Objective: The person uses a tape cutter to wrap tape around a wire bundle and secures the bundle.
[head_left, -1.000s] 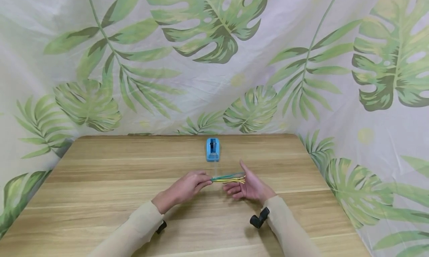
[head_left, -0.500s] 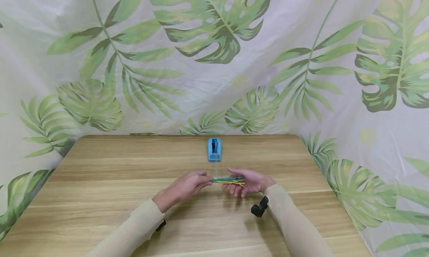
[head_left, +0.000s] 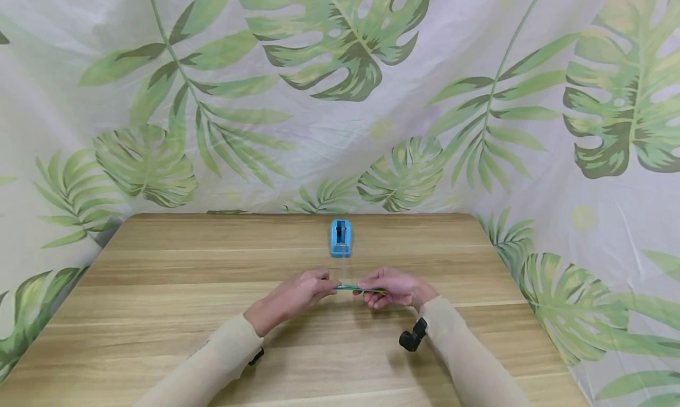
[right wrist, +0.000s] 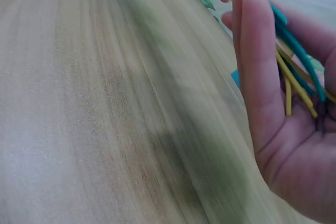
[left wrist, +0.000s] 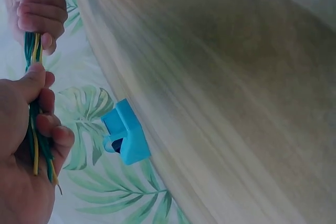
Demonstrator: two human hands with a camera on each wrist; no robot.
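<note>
A thin bundle of green and yellow wires [head_left: 347, 287] stretches level between the two hands, just above the table. My left hand [head_left: 297, 292] grips its left part; in the left wrist view, loose wire ends [left wrist: 35, 153] lie against the palm under curled fingers. On the other side, my right hand [head_left: 393, 287] pinches the bundle between thumb and fingers, and wire ends [right wrist: 299, 82] fan out over its palm in the right wrist view. A clear strip of tape [head_left: 344, 269] runs from the blue tape dispenser [head_left: 340, 239] down to the bundle between the hands.
The wooden table [head_left: 175, 265] spreads around both arms, with the dispenser near its back edge. A leaf-print cloth [head_left: 319, 130] hangs behind and at the sides. A small black device [head_left: 413, 335] is strapped at the right wrist.
My right hand has turned and closed its thumb and fingers on the bundle, where it was spread beside the loose ends. The splayed wires are now drawn together. My left hand keeps its grip.
</note>
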